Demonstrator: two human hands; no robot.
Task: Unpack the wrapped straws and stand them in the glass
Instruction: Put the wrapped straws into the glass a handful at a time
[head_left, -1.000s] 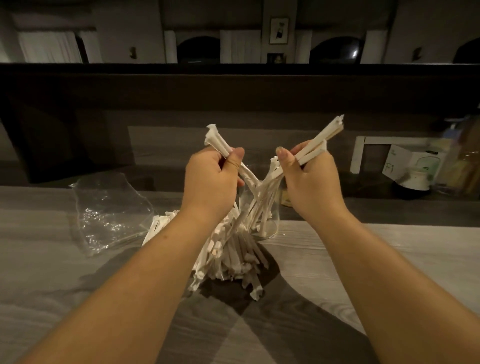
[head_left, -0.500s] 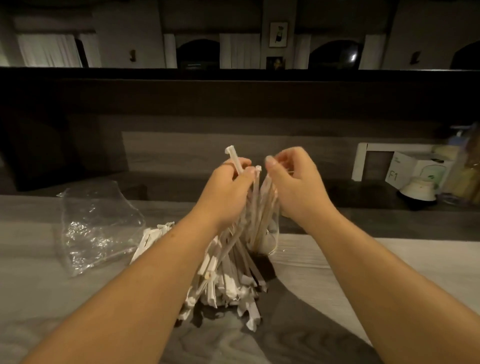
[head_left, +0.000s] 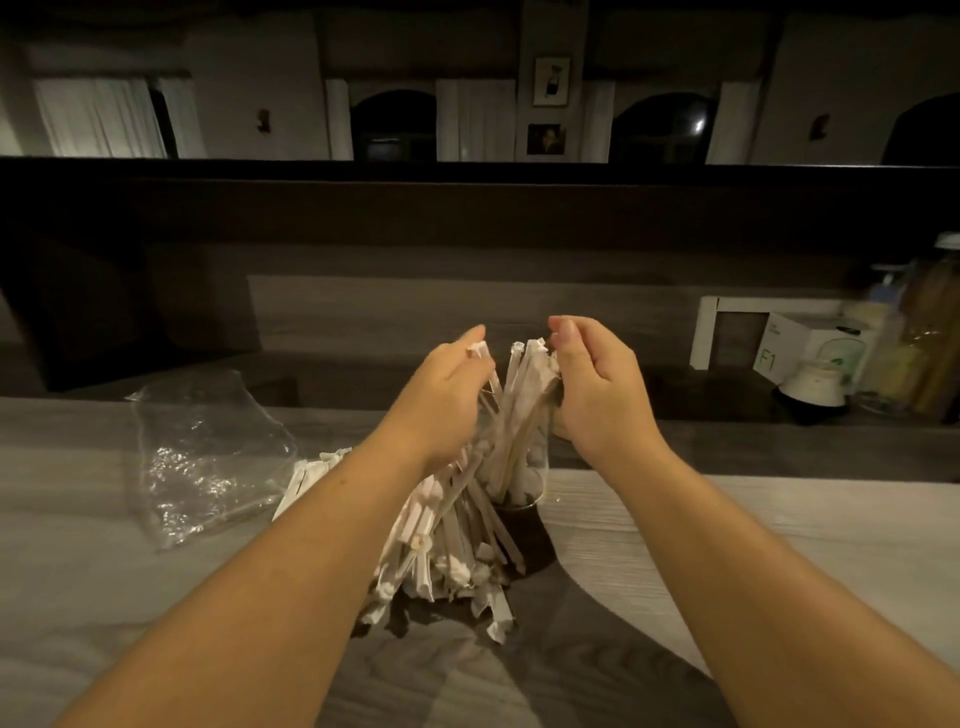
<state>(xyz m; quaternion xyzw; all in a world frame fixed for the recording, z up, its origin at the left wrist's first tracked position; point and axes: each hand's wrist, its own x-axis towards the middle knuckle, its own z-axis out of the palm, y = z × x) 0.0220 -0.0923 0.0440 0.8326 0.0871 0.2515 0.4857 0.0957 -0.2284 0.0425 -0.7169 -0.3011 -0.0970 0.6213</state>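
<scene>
A clear glass (head_left: 524, 488) stands on the grey wood-grain table (head_left: 779, 540) with several paper-wrapped straws (head_left: 522, 395) standing in it, their tops fanned out. My left hand (head_left: 447, 395) is at the left side of the bundle, fingers curled around some straw tops. My right hand (head_left: 597, 384) is at the right side, fingers bent against the tops of the straws. A heap of more wrapped straws (head_left: 441, 545) leans against the glass on its near left side, partly hidden by my left forearm.
An empty clear plastic bag (head_left: 202, 457) lies crumpled on the table to the left. At the far right, beyond the table, stand a white box (head_left: 800, 348), a small white pot (head_left: 813, 387) and bottles. A dark counter wall runs behind.
Both hands have come down and together, from holding two raised, splayed bunches of straws to pressing the straws into the glass. The straw tops now stand closer together.
</scene>
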